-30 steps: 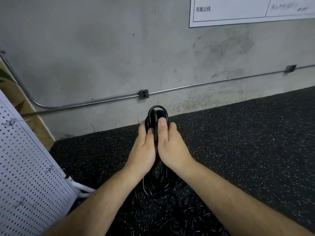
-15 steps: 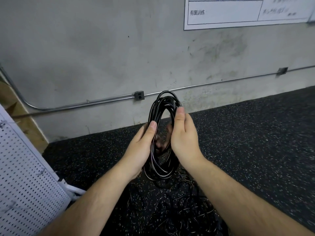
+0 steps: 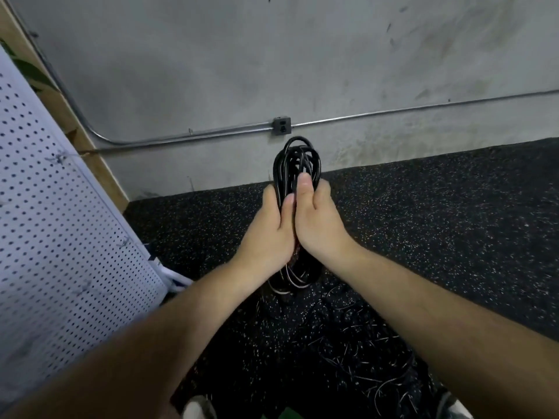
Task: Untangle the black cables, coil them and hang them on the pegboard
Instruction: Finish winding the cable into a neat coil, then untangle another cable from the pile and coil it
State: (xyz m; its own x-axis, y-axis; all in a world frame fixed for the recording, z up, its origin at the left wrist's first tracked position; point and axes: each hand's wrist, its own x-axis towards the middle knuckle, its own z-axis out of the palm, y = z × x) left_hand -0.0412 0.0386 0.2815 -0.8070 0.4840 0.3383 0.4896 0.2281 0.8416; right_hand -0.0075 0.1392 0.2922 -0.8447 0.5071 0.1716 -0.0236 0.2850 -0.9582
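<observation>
While the coil of black cable [image 3: 298,164] is being squeezed narrow in the head view, it is being held upright between both hands. It is out in front of the person and above the speckled floor [image 3: 438,237], with its top loop standing clear of the thumbs against the grey wall [image 3: 211,71]. The left hand [image 3: 267,234] is being curled round the bundle's left side, thumb laid along the strands. The right hand [image 3: 320,228] is being wrapped round the right side, thumb pressed on the front (both are being kept tight on the coil, and nothing else is being carried). The coil's lower end is hanging below the wrists, where pale-striped strands are showing.

Half a second earlier the loops were being held open as a wide ring with the hands apart; now they are being pressed together into a slim hank, with the hands touching. This is being read as the turns being gathered, so the coiling of this cable is being judged nearly done, with hanging next.

The pegboard [image 3: 60,252] is being seen at the left, well apart from the coil, with small wire hooks [image 3: 59,158] on it. A tangle of black cable [image 3: 348,343] is lying on the floor between the forearms, so more work is being left.
</observation>
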